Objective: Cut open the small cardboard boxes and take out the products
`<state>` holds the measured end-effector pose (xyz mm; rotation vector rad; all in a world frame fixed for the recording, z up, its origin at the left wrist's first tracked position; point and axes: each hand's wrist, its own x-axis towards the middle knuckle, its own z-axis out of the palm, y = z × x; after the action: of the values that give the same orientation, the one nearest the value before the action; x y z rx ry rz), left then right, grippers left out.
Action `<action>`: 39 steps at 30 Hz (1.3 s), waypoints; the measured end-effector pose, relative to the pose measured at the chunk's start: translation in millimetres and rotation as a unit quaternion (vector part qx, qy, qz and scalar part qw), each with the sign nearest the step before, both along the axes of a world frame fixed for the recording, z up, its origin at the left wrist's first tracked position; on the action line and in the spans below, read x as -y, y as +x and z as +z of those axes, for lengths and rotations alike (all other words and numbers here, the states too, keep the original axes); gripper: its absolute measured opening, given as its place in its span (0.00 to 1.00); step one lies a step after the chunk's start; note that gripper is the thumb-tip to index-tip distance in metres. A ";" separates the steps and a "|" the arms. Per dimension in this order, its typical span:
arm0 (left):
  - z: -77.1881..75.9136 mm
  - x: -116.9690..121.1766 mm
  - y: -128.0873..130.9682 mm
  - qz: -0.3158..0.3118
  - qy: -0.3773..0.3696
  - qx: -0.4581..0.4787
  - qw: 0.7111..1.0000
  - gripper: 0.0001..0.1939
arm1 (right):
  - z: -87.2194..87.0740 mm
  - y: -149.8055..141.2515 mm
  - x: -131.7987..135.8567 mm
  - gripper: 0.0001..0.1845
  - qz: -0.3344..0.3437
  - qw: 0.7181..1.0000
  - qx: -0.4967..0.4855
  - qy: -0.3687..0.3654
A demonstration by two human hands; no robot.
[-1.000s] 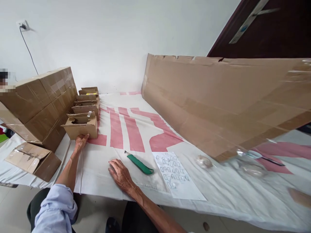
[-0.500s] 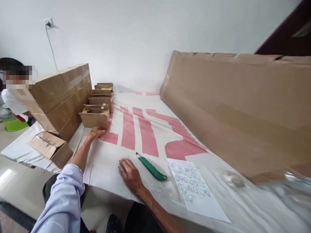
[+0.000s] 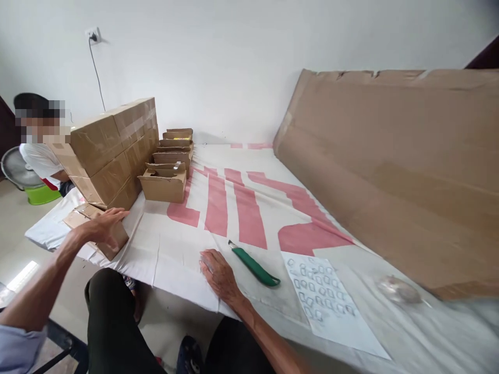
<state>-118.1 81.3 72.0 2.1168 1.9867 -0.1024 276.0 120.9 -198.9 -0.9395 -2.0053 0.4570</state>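
Note:
My left hand [image 3: 102, 227] is over a small closed cardboard box [image 3: 121, 239] at the table's left edge. Its fingers are spread across the top and the thumb hangs down at the near side; whether it presses on the box I cannot tell. My right hand [image 3: 219, 274] rests palm down on the white cloth near the front edge, fingers loosely extended and holding nothing. Just right of it lies a green utility knife [image 3: 255, 266] with a short bit of blade showing. A sheet of paper [image 3: 331, 301] with rows of hand-drawn marks lies further right.
Opened cardboard boxes [image 3: 163, 187] stand in a row beside a stack of taped cartons [image 3: 113, 156]. A large cardboard panel [image 3: 382, 171] leans along the right. A clear-wrapped item [image 3: 399, 290] lies near it. Another person [image 3: 44, 161] sits behind the cartons, near a fan [image 3: 17, 167].
My left hand has left the front opened box and moved left and toward me, over the small closed box. My right hand stays in place on the cloth. The view has shifted left.

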 end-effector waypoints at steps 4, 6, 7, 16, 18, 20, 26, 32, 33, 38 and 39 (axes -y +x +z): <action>0.9 11.5 -27.7 -0.007 -0.045 -0.082 0.996 0.70 | 6.4 -1.5 -1.4 0.13 0.001 1.000 0.006 -0.015; -1.7 12.4 -33.7 -0.017 -0.029 -0.115 0.993 0.69 | 9.6 -2.4 -2.5 0.14 0.000 1.000 0.009 -0.021; -2.7 11.6 -35.2 -0.022 -0.016 -0.128 0.991 0.66 | 11.1 -2.9 -3.1 0.14 -0.001 1.000 0.010 -0.023; -1.3 -4.0 -7.5 -0.043 0.035 -0.102 0.993 0.51 | 16.6 -6.9 -8.2 0.14 -0.013 0.999 0.024 -0.021; -5.7 -2.4 13.1 -0.050 0.060 -0.068 0.995 0.49 | 15.3 -6.9 -8.7 0.14 -0.014 1.000 0.023 -0.012; -13.1 0.2 40.8 -0.069 0.099 -0.033 0.992 0.47 | 13.7 -6.6 -8.8 0.14 -0.015 1.000 0.024 -0.002; -39.1 -4.1 147.3 -0.117 0.159 0.033 0.980 0.46 | 10.3 -4.6 -7.8 0.13 -0.029 0.999 0.026 0.022; -47.5 3.5 152.3 -0.111 0.206 0.165 0.958 0.53 | 8.8 0.4 -7.1 0.13 -0.039 0.999 0.026 0.019; -48.5 8.3 138.0 -0.082 0.224 0.187 0.953 0.53 | 8.5 0.9 -6.6 0.14 -0.039 0.999 0.025 0.017; -66.6 25.5 67.7 0.006 0.192 0.338 0.921 0.61 | 10.0 -1.2 -1.7 0.15 -0.029 1.000 0.012 0.003; -72.7 25.5 60.3 0.014 0.181 0.371 0.911 0.63 | 11.6 -1.9 -0.8 0.15 -0.025 1.000 0.007 -0.004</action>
<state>-57.8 55.8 -0.7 1.8828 1.6273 0.9934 274.0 121.6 -187.3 -0.9971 -1.9887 0.4316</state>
